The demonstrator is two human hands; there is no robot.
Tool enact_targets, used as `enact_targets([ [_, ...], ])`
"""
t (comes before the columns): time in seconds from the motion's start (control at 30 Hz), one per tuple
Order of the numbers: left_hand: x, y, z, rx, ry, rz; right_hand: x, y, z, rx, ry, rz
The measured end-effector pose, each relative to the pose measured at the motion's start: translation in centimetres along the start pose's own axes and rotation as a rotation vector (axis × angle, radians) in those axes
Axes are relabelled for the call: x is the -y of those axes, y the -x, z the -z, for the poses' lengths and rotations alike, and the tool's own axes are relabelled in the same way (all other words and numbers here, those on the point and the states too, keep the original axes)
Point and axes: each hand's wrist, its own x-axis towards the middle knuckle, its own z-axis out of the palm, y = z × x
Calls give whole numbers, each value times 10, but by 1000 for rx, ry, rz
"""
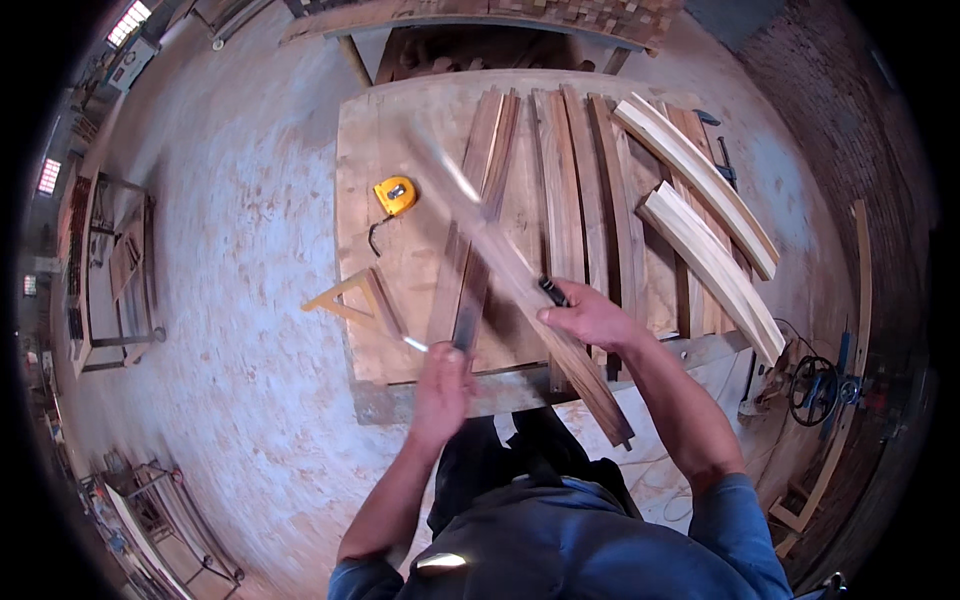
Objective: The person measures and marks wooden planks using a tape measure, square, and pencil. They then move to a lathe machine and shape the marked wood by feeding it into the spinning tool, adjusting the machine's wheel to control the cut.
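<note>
**Ana:** Blue sleeves and dark trousers are closest to us. What do the two hands do?

**Ben:** One left hand (pixel 441 385) sits at the near edge of the table (pixel 360 200). It is at the low end of a dark wood strip (pixel 470 280). Something small and shiny (pixel 416 344) pokes out beside it. I cannot tell if the fingers are closed on it.

**Ana:** And the other hand?

**Ben:** One right hand (pixel 590 318) is curled tight around a small black thing (pixel 553 291). It also presses on a long strip (pixel 520 275) that lies slanted over the other wood. That strip looks blurry, and its near end hangs past the table edge.

**Ana:** Are there boxes or bins with stuff inside?

**Ben:** I see none on the table. Everything lies flat on the bare light board.

**Ana:** What is the room like?

**Ben:** It has a pale, dusty floor (pixel 240 300), a brick wall (pixel 820 70) on the right, and metal racks (pixel 110 270) on the left.

**Ana:** Let's count!

**Ben:** One yellow tape measure (pixel 395 194). One wooden triangle (pixel 352 298), partly off the table's left edge. Two pale curved boards (pixel 700 215) on the right side. About six dark strips (pixel 575 180) lie side by side in the middle.
</note>
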Motion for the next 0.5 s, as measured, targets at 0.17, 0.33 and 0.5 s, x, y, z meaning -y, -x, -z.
enact_targets([
  [0.17,40,15,34,-68,-55,-52,-31,-6,-6,150,263,-3],
  [0.33,40,8,8,-85,-187,-45,-26,-23,-9,276,408,-30],
  [0.5,54,-11,-15,-69,-193,-8,-45,-31,-14,161,550,60],
])
